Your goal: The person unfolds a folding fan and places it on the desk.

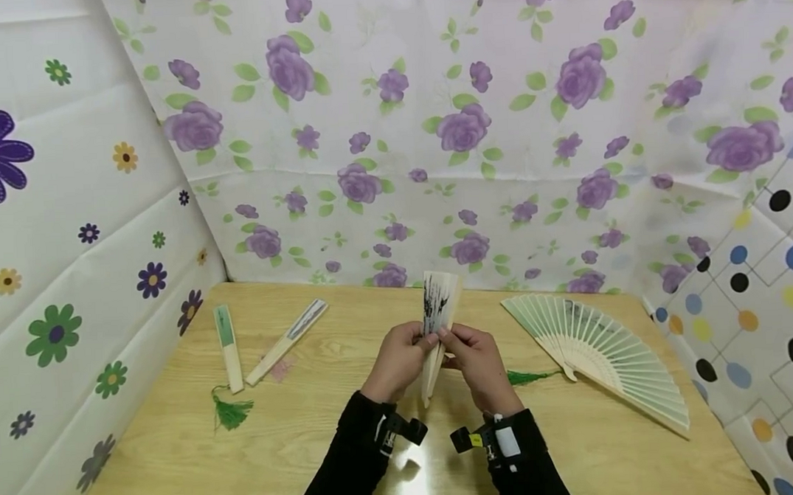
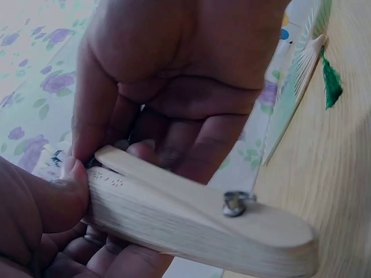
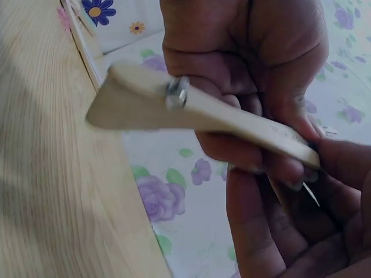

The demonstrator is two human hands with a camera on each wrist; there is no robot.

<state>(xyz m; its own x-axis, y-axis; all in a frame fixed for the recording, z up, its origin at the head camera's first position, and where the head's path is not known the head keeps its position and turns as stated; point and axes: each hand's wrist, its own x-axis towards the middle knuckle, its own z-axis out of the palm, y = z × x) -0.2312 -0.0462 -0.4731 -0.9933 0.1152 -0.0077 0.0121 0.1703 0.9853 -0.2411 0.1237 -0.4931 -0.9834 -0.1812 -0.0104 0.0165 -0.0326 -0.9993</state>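
My left hand [image 1: 399,359] and right hand [image 1: 476,363] together grip a folding fan [image 1: 441,299] over the middle of the table. The fan is mostly folded, its white leaf with a dark ink print spread a little at the top. Both thumbs pinch it near the lower edge of the leaf. In the left wrist view the stacked wooden ribs [image 2: 174,217] show, with a metal rivet [image 2: 235,204] near the rounded end. One outer rib stands slightly apart from the stack. From the right wrist view, the rivet end [image 3: 133,98] points away from the fingers.
An opened pale green fan [image 1: 613,349] with a green tassel [image 1: 531,377] lies at the right. Two folded fans lie at the left, one green [image 1: 228,351] with a tassel [image 1: 233,412], one grey-printed [image 1: 288,342]. Flowered cloth [image 1: 393,166] hangs behind the wooden table [image 1: 298,429].
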